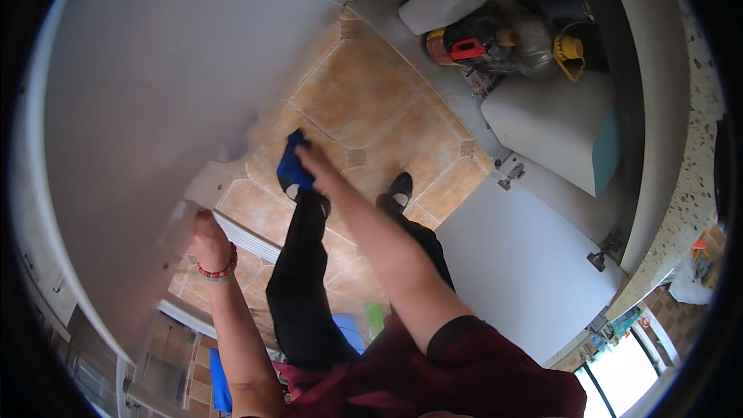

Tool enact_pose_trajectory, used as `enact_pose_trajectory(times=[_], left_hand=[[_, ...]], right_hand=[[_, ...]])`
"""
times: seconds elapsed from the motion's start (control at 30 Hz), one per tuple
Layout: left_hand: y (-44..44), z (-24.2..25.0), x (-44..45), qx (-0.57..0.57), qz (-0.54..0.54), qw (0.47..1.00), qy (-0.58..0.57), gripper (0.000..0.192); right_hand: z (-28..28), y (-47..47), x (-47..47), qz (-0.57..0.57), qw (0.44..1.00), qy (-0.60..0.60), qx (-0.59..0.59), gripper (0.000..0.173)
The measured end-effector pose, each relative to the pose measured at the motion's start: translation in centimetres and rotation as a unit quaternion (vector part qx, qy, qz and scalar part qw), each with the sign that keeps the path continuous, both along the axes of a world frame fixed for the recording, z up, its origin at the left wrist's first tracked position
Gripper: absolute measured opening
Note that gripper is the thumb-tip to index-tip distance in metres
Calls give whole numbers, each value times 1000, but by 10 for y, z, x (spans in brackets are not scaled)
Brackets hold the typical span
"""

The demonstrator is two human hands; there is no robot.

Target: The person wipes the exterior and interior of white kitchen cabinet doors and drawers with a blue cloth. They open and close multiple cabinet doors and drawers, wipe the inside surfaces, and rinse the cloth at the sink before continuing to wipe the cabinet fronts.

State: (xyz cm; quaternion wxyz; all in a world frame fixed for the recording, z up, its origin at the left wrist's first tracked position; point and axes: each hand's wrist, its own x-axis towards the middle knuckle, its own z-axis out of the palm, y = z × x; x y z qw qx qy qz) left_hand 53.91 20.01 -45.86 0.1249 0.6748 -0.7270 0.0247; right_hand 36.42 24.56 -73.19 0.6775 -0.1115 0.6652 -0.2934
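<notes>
My right hand (313, 164) is low over the tiled floor, holding a bunched blue cloth (295, 161) above one of my dark shoes. My left hand (209, 238), with a red bead bracelet at the wrist, is at the edge of a large pale panel (162, 81), which looks like a door and fills the left of the view. Its fingers are partly hidden and blurred, so their grip does not show.
At the right, an open cabinet holds white plastic jugs (447, 3), a dark bottle with a red handle (468, 49), a clear bottle with a yellow cap (572, 46) and a pale box (551, 122). Its white door (522, 267) stands open below a speckled countertop (676, 203).
</notes>
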Motion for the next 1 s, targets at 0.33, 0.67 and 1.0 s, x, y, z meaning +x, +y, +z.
enact_pose_trajectory(times=[0.33, 0.67, 1.0], left_hand=[[-10, -63, -114, -33, 205, 804, 557, 52], [-6, -70, -93, 62, 170, 789, 587, 53], [-1, -70, -105, 220, 310, 683, 624, 49]], right_hand=[[2, -202, -236, 88, 899, 381, -195, 55], [-88, -304, -242, 190, 687, 656, -248, 49], [-17, -278, -256, 115, 761, 519, -371, 38]])
